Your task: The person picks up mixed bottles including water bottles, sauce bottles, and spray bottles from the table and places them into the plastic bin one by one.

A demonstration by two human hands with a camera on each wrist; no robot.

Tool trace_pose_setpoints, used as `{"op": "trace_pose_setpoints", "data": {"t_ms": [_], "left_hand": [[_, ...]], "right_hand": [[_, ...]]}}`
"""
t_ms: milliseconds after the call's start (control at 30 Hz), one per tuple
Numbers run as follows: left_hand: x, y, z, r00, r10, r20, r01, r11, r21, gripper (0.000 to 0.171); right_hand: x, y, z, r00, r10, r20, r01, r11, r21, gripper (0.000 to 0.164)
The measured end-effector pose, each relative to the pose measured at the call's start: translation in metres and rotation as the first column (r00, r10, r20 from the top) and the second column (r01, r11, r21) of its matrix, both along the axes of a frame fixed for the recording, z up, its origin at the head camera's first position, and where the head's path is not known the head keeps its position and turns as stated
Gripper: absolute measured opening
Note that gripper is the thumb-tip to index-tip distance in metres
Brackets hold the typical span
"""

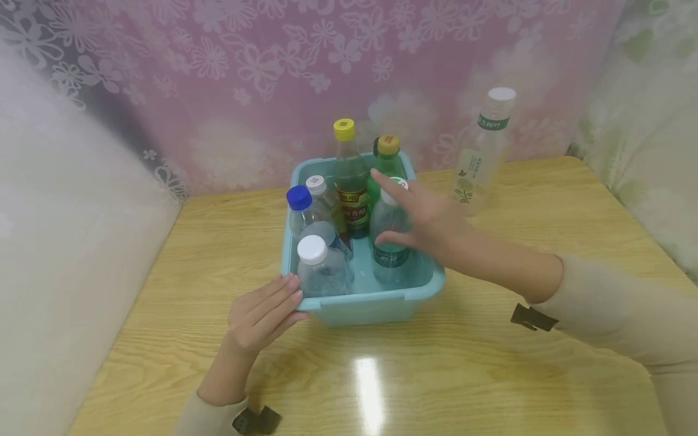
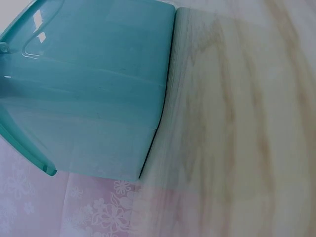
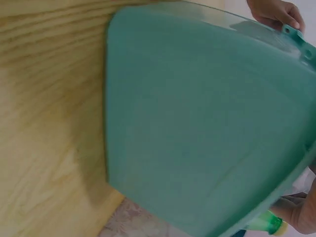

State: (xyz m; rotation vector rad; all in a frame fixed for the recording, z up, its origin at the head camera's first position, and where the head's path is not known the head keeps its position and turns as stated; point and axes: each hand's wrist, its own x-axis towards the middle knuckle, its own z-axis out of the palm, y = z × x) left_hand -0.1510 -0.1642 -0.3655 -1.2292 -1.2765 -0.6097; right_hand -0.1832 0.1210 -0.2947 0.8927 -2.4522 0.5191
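Note:
A light-blue plastic tub (image 1: 376, 310) on the wooden table holds several bottles. My left hand (image 1: 264, 312) grips its front left rim corner, fingertips over the edge and thumb lower. My right hand (image 1: 436, 224) reaches over the tub's right rim, its index finger and thumb spread beside a clear bottle (image 1: 389, 224) with a white-and-green cap. Behind that stands a green bottle (image 1: 388, 160) with a yellow cap, beside a yellow-capped vinegar bottle (image 1: 351, 175). Along the left side are a blue-capped bottle (image 1: 302, 212), a white-capped slim bottle (image 1: 322, 192) and a wide white-capped bottle (image 1: 323, 272).
A tall clear bottle (image 1: 481, 160) with a white cap and leaf print stands on the table (image 1: 218, 242), right of the tub. Flowered pink cloth (image 1: 262, 109) hangs behind, with pale cloth walls (image 1: 71, 212) at the sides.

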Motion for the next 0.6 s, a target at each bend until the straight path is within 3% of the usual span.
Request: {"op": "trace_pose_setpoints", "data": {"t_ms": [300, 600], "left_hand": [[-0.0009, 0.0007, 0.0021, 1.0, 0.0, -0.012, 0.0, 1.0, -0.001, 0.02], [0.0003, 0.002, 0.003, 1.0, -0.005, -0.018, 0.005, 1.0, 0.004, 0.02]], "right_hand": [[-0.0012, -0.0015, -0.0072, 0.999, 0.017, 0.029, -0.017, 1.0, -0.002, 0.1], [-0.0041, 0.0008, -0.007, 0.998, 0.01, -0.06, -0.01, 1.0, -0.009, 0.099]]}}
